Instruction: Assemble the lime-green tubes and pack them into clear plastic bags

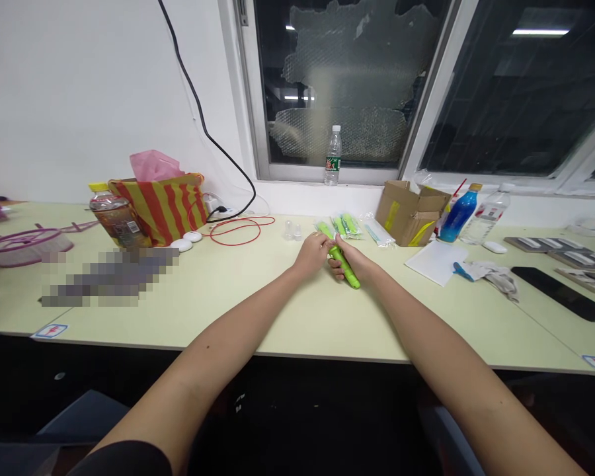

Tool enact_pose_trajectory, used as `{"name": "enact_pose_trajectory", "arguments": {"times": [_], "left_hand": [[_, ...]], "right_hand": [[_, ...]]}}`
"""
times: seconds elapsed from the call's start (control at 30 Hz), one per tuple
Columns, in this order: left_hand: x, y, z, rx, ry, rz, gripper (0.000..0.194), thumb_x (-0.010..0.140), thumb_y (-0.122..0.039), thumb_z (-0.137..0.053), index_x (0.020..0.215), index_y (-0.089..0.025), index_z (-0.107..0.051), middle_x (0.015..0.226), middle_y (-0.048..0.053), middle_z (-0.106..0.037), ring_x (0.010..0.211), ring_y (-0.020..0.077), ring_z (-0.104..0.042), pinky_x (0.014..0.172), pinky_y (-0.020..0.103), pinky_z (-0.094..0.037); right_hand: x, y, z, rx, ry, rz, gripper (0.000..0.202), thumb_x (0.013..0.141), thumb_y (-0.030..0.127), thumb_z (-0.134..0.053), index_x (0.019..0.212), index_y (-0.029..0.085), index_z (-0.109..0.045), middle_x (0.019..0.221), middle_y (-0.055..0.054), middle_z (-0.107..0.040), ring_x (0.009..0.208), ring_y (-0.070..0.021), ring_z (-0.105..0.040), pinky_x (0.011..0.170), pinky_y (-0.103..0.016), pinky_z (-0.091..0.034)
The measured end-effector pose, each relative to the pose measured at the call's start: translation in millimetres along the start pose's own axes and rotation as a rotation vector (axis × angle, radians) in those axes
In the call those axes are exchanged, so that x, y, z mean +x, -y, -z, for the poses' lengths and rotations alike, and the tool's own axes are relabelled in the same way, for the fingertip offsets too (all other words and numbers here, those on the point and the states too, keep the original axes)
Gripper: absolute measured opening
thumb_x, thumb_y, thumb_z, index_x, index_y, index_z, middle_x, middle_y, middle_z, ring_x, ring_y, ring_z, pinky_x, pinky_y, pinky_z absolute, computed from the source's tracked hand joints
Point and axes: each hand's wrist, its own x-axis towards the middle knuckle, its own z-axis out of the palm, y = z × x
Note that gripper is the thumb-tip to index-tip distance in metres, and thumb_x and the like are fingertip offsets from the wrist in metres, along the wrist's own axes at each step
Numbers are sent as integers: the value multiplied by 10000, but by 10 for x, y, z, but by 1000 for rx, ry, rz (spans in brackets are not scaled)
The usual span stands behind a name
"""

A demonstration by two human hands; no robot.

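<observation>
A bright green stick-shaped object [348,270] is held above the pale table [297,324], slanting down toward the right. My right hand [350,258] is wrapped round its middle. The closed fingers of my left hand [311,254] are at its upper end, touching it. Just beyond my hands lie green items in clear packets [346,225]. Small clear plastic pieces [292,230] stand to the left of them, and another clear packet [378,231] is to the right.
Back right: an open cardboard box [401,215], a blue bottle [459,213], white paper [436,261], gloves [490,274] and a black slab [562,293]. Left: a striped bag [166,208], a drink bottle [119,218] and red cable [235,231]. A water bottle [332,162] stands on the windowsill.
</observation>
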Motion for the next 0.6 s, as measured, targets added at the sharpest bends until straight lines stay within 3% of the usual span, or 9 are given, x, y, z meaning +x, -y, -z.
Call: {"name": "enact_pose_trajectory", "arguments": {"times": [0.1, 0.23, 0.33, 0.47, 0.6], "left_hand": [[11, 18, 5, -60, -22, 63, 277, 931, -288, -443, 696, -183, -543, 764, 39, -583, 787, 169, -545, 796, 333, -448], [36, 95, 40, -281, -16, 164, 156, 909, -280, -493, 968, -182, -598, 976, 53, -661, 910, 161, -609, 853, 313, -474], [47, 155, 48, -320, 57, 136, 290, 861, -267, -576, 1139, -193, -606, 1173, 79, -653, 1065, 189, -608, 938, 332, -453], [32, 192, 17, -369, 181, 106, 413, 827, -383, -644, 1184, -174, -632, 1110, 80, -681, 1033, 212, -620, 970, 365, -442], [11, 182, -6, -416, 145, 96, 525, 746, -345, -738, 1225, -169, -614, 1185, 90, -655, 1147, 236, -566, 1026, 370, -415]], "right_hand": [[31, -16, -28, -1, -48, 73, 523, 868, 748, -349, 774, 236, -408, 547, 52, -398, 398, -104, -317, 391, -244, -371], [97, -37, -53, 27, -132, 235, 442, 913, 657, -372, 847, 230, -464, 626, 18, -504, 409, -109, -361, 429, -276, -431], [131, -42, -45, 79, -181, 303, 400, 939, 590, -375, 857, 218, -495, 621, 0, -525, 433, -128, -421, 473, -297, -471], [141, -32, -33, 99, -246, 311, 360, 957, 518, -379, 874, 204, -535, 626, -31, -562, 531, -175, -532, 512, -307, -495], [168, -33, -31, 7, -347, 378, 368, 948, 522, -403, 918, 198, -575, 685, -35, -605, 592, -175, -572, 542, -300, -503]]}}
